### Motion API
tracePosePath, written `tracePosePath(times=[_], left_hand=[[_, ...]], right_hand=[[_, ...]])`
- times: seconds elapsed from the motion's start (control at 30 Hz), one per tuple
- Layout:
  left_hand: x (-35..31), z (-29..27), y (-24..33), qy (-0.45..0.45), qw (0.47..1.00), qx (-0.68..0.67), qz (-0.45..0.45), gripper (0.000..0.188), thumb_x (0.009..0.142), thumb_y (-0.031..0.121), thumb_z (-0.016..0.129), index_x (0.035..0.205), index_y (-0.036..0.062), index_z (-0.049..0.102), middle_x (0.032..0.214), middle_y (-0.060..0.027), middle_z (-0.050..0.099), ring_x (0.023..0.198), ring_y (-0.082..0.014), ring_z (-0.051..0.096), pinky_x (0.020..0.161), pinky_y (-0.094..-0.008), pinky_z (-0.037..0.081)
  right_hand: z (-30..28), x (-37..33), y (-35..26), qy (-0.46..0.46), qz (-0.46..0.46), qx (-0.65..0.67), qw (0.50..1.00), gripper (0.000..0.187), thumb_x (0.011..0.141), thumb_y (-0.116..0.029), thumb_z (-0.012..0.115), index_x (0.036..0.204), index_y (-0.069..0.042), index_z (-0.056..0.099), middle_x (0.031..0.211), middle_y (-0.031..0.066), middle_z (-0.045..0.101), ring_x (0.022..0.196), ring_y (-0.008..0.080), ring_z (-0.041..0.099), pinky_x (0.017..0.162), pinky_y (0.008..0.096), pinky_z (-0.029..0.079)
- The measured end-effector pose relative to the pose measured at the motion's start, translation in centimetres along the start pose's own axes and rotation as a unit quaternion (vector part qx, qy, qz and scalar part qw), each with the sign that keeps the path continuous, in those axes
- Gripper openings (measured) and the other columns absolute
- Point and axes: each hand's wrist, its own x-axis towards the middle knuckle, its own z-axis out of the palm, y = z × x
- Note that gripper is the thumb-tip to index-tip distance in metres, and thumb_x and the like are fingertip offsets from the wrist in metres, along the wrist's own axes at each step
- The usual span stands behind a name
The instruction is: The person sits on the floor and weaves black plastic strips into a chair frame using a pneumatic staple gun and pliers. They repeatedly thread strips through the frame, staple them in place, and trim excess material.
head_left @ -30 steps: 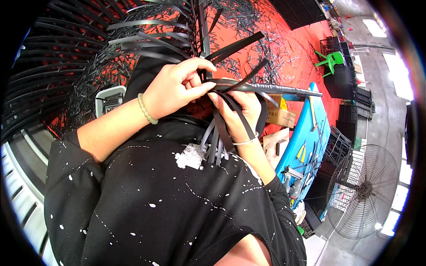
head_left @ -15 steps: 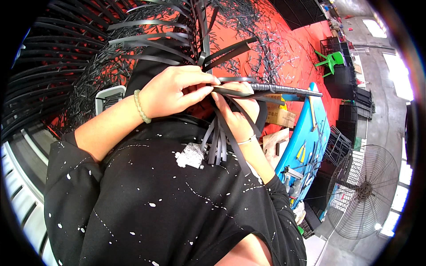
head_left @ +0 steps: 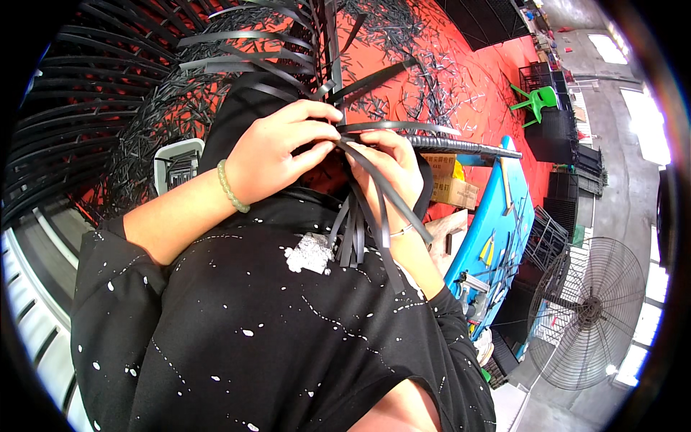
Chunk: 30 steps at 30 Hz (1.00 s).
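L hand (head_left: 277, 155) curled, R hand (head_left: 389, 169) fingers pinched, wrists close

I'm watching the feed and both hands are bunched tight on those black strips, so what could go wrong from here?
1. The left hand and right hand pinch several black strips at one spot; a slipping finger could let the springy ends whip loose.
2. The strip ends hang against the black shirt, black on black, so a wrong strip may get picked.
3. Cut strip scraps litter the red floor; a dropped strip could be lost among them.
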Motion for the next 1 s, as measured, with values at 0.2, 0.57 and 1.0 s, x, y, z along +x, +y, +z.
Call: tracePosePath(times=[0.2, 0.57, 1.0], left_hand=[[-0.5, 0.2, -0.1, -0.014, 0.997, -0.054, -0.050, 0.021, 0.085, -0.003, 0.068, 0.106, 0.0005, 0.069, 0.122, -0.0154, 0.068, 0.105, -0.0234, 0.069, 0.090, -0.0326, 0.056], [-0.6, 0.4, -0.5, -0.025, 0.999, 0.000, 0.031, 0.024, 0.086, 0.004, 0.073, 0.110, 0.0002, 0.071, 0.118, -0.0156, 0.070, 0.104, -0.0305, 0.070, 0.090, -0.0361, 0.057], [0.2, 0.5, -0.7, -0.039, 0.997, 0.033, 0.058, 0.023, 0.087, 0.005, 0.072, 0.110, 0.0034, 0.070, 0.126, -0.0109, 0.067, 0.107, -0.0281, 0.070, 0.087, -0.0351, 0.058]], right_hand=[[-0.2, 0.5, -0.5, 0.008, 0.039, 0.029, 0.999, 0.020, 0.078, 0.004, 0.079, 0.097, -0.003, 0.077, 0.099, 0.0106, 0.067, 0.084, 0.0238, 0.069, 0.075, 0.0318, 0.056], [-0.1, 1.7, -0.3, 0.026, 0.095, -0.019, 0.995, 0.020, 0.076, -0.006, 0.085, 0.089, -0.003, 0.070, 0.079, 0.0069, 0.061, 0.068, 0.0201, 0.060, 0.062, 0.0311, 0.050], [-0.8, 2.0, -0.4, 0.019, 0.039, -0.152, 0.987, 0.019, 0.070, -0.015, 0.087, 0.084, -0.007, 0.077, 0.092, 0.0102, 0.062, 0.088, 0.0259, 0.061, 0.076, 0.0380, 0.049]])
